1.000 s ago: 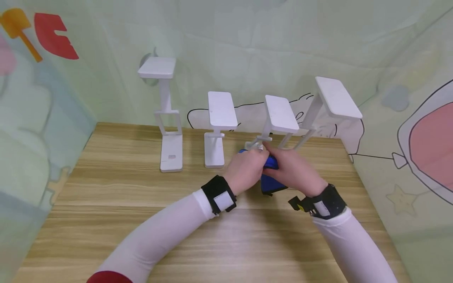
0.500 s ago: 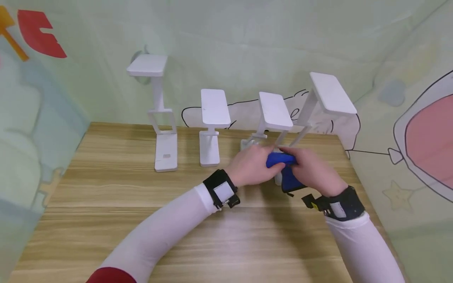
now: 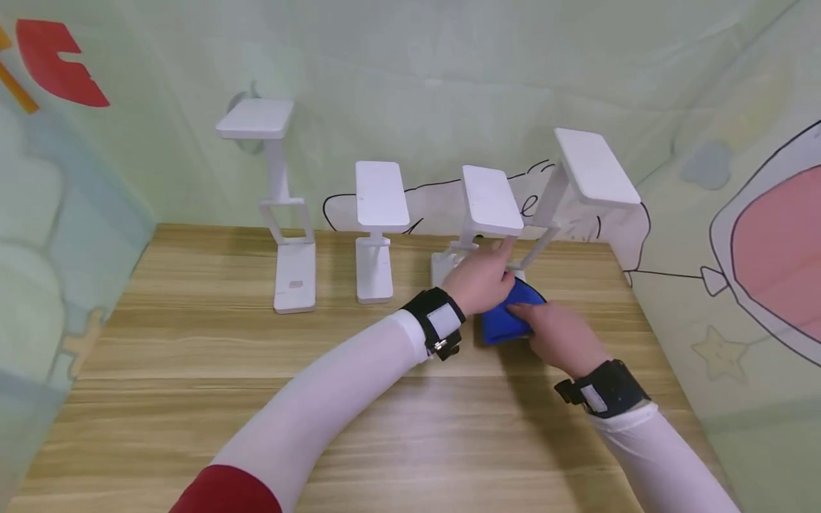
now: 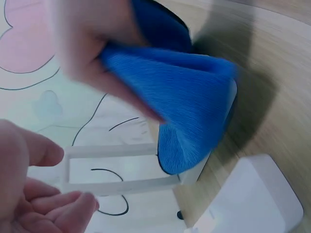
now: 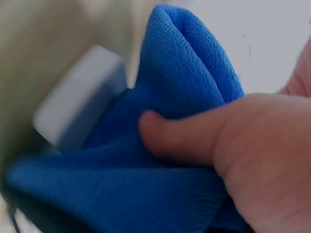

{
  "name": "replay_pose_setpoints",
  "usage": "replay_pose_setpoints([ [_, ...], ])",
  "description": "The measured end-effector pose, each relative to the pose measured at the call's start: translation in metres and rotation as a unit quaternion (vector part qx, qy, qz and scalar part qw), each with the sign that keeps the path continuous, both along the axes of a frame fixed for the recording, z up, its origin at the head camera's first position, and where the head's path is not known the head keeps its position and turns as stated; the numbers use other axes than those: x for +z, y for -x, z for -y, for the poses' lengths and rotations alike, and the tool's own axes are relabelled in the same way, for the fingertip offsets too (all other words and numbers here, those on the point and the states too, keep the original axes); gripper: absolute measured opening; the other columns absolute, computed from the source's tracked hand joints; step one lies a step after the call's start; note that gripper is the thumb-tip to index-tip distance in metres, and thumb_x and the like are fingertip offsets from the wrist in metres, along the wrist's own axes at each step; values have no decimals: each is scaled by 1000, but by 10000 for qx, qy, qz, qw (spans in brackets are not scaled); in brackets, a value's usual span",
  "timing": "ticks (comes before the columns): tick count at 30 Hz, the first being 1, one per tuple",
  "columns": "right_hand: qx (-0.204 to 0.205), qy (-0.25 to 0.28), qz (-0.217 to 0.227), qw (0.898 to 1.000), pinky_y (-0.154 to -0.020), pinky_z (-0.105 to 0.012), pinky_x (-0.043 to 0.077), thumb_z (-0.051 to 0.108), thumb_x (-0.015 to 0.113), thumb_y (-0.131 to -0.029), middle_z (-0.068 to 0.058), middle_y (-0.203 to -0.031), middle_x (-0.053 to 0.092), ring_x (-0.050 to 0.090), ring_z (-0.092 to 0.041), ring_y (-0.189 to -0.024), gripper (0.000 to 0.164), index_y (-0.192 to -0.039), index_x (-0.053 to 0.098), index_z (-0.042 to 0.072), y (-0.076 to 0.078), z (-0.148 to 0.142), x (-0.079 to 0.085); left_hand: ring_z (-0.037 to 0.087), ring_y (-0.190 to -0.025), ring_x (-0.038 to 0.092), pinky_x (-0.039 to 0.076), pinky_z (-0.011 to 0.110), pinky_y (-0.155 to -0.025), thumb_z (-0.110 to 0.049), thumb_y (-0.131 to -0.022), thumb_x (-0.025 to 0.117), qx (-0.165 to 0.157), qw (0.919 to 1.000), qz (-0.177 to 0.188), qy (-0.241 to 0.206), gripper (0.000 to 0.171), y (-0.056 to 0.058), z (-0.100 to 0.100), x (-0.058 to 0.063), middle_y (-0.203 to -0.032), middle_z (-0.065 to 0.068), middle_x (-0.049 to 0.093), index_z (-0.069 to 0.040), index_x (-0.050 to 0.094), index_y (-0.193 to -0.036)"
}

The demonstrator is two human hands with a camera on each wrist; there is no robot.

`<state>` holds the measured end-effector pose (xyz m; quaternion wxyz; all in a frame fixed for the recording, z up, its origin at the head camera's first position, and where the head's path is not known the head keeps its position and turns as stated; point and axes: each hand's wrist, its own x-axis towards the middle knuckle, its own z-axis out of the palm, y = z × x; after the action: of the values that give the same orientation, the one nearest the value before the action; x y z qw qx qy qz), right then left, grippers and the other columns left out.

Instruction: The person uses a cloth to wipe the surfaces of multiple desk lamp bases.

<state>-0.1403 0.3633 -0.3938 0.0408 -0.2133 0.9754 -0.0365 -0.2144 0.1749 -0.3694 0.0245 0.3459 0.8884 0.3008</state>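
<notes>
My right hand [image 3: 564, 335] grips a blue cloth [image 3: 500, 324], thumb on top. In the right wrist view the folded cloth [image 5: 170, 82] bulges around the thumb. The cloth lies over the base of the rightmost white folding desk lamp [image 3: 596, 167], hiding most of it. My left hand [image 3: 481, 281] reaches in between that lamp and the one beside it [image 3: 492, 199]. Seen from the left wrist, the left hand [image 4: 43, 189] has its thumb and loosely bent fingers apart, close to the rightmost lamp's leg frame [image 4: 126, 185], with nothing between them.
Two more white folding lamps stand to the left, one tall [image 3: 259, 117] and one lower [image 3: 381, 192]. All are lined up near the back of the wooden table [image 3: 410, 434]. Printed cloth walls [image 3: 423, 85] enclose the back and sides.
Both hands worked at the cloth together earlier, moving right from the third lamp to the rightmost one. The left hand has since let go and reached further back; the right hand keeps the cloth.
</notes>
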Motion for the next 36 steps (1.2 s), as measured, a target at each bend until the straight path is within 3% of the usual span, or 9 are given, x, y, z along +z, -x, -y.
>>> replay_pose_setpoints([
  [3, 49, -93, 332, 9994, -76, -52, 60, -14, 67, -85, -24, -118, 75, 75, -35, -87, 52, -136, 70, -3, -5, 1, -5, 20, -103, 72, 57, 26, -81, -17, -111, 57, 161, 9998, 49, -129, 55, 6, -12, -2, -141, 18, 63, 4, 39, -159],
  [8, 74, -81, 318, 9994, -90, -58, 58, -13, 65, -87, -29, -131, 70, 72, -48, -110, 51, -136, 71, -2, -10, 0, -8, 26, -113, 72, 57, 32, -91, -6, -109, 58, 578, 9962, -113, -641, 34, 14, -26, -10, -127, 16, 71, 0, 57, -142],
  [12, 153, -178, 163, 9996, -86, -57, 59, -14, 65, -82, -29, -127, 71, 71, -49, -109, 54, -133, 74, -1, -14, 4, -9, 28, -114, 72, 55, 34, -95, -2, -107, 61, 956, 9889, -90, -1135, 23, 16, -32, -14, -121, 15, 74, -1, 65, -130],
  [16, 112, -117, 129, 9998, -82, -56, 60, -14, 65, -81, -27, -128, 72, 72, -49, -107, 55, -132, 75, 0, -16, 7, -10, 28, -122, 68, 53, 33, -100, -4, -108, 61, 1172, 9819, 28, -1487, 32, 18, -35, -11, -132, 16, 69, 1, 63, -139],
  [20, 86, -17, 184, 9998, -83, -57, 60, -14, 64, -82, -27, -129, 71, 72, -49, -108, 54, -133, 75, 1, -17, 10, -9, 26, -130, 65, 52, 28, -103, -7, -109, 61, 1190, 9854, -486, -1115, 47, 22, -36, -6, -143, 16, 65, 0, 53, -154],
  [24, 124, -1, 175, 9998, -86, -58, 59, -15, 64, -83, -27, -129, 71, 72, -49, -110, 53, -132, 75, 2, -18, 12, -8, 23, -128, 67, 53, 25, -100, -10, -109, 62, 1293, 9831, -1223, -439, 43, 27, -36, -3, -141, 12, 68, -4, 59, -152],
  [26, 164, 5, 181, 9997, -88, -58, 59, -15, 63, -83, -26, -130, 71, 71, -49, -111, 54, -133, 75, 2, -18, 13, -7, 22, -121, 70, 56, 27, -94, -11, -110, 62, 1403, 9808, -1319, -311, 38, 29, -35, -1, -133, 10, 72, -7, 64, -147],
  [33, 39, 180, 306, 9994, -93, -59, 57, -17, 60, -87, -26, -137, 68, 69, -49, -116, 58, -140, 70, 3, -13, 14, -13, 18, -95, 74, 54, 29, -78, -25, -115, 55, 1866, 9754, -30, -1173, 29, 33, -28, 4, -106, 4, 79, -10, 78, -121],
  [36, -85, 200, 312, 9993, -93, -59, 57, -15, 62, -92, -28, -148, 60, 69, -49, -116, 59, -147, 64, 3, -4, 15, -20, 18, -98, 74, 55, 29, -81, -26, -115, 53, 1838, 9793, -236, -814, 31, 34, -27, 5, -108, 3, 79, -10, 79, -121],
])
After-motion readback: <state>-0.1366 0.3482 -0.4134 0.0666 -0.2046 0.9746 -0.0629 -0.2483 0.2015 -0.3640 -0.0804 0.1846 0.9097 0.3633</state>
